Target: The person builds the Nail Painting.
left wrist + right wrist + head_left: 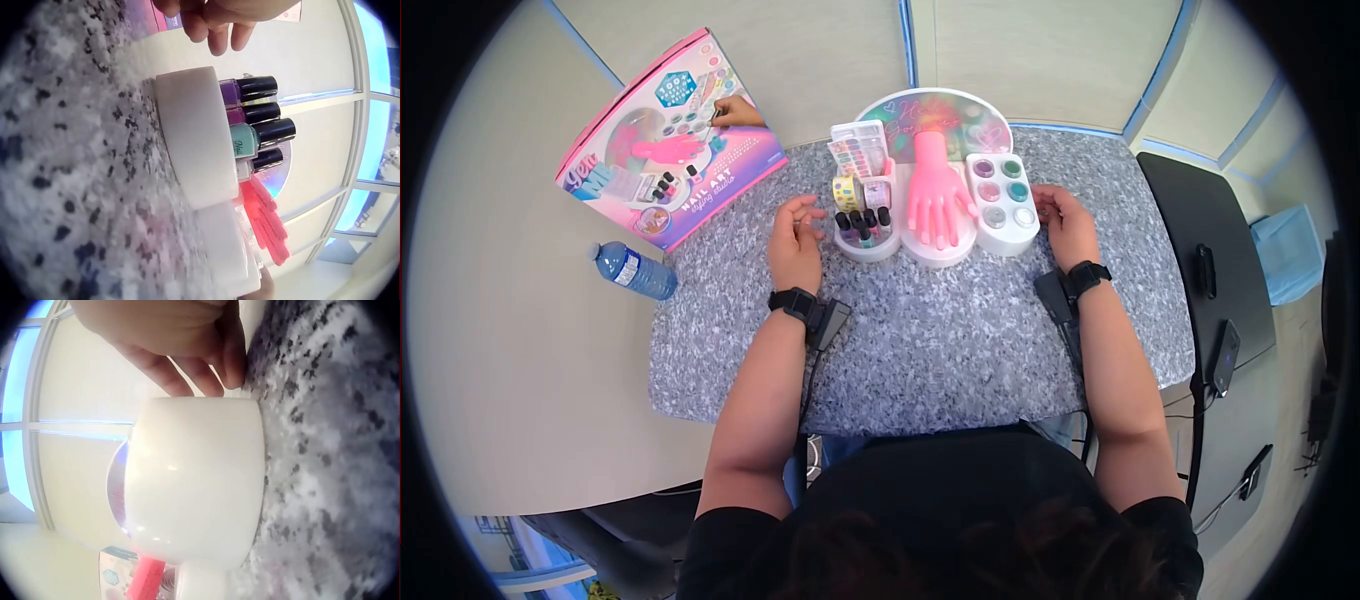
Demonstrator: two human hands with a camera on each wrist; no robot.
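A white nail art stand (938,247) holds a pink model hand (940,190) at its centre, dark-capped polish bottles (864,228) and tape rolls on its left part, and glitter pots (990,190) on its right. My left hand (798,245) is beside the left part, fingers loosely bent and holding nothing; the left wrist view shows a gap between its fingers and the white base (194,137). At the right part is my right hand (1068,228), its fingers (206,378) relaxed by the white side (197,481); whether they touch it I cannot tell.
A printed nail art box (670,140) stands at the back left, with a water bottle (635,271) in front of it. The stand rests on a grey speckled table (930,350). To the right, a dark surface (1200,230) bears small black devices, near a blue-lined bin (1288,255).
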